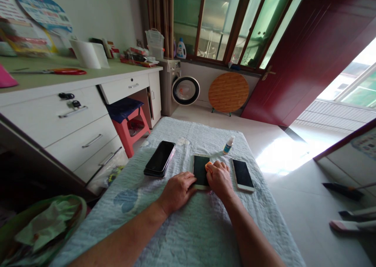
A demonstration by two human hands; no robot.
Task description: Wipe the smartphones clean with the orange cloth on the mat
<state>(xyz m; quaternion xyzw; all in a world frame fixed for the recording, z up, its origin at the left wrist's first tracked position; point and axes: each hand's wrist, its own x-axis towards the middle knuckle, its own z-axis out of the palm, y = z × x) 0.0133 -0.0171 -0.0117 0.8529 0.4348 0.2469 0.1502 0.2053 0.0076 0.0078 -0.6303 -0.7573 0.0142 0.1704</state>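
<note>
A smartphone [200, 169] with a dark screen lies face up on the pale blue cloth [188, 220] covering the table. My left hand [177, 190] rests at its lower left edge, fingers curled against it. My right hand [219, 177] presses a small orange cloth [208, 165] onto the screen's right side, fingers closed over it. A stack of dark phones [160, 158] lies to the left. Another phone [242, 174] with a white rim lies to the right. A small spray bottle [228, 145] stands behind.
A white desk with drawers [73, 118] runs along the left, red scissors [69, 71] on top, a red stool [131, 128] beneath. A washing machine [176, 87] and round wooden tabletop [228, 91] stand by the far wall. A green bag [41, 228] sits at lower left.
</note>
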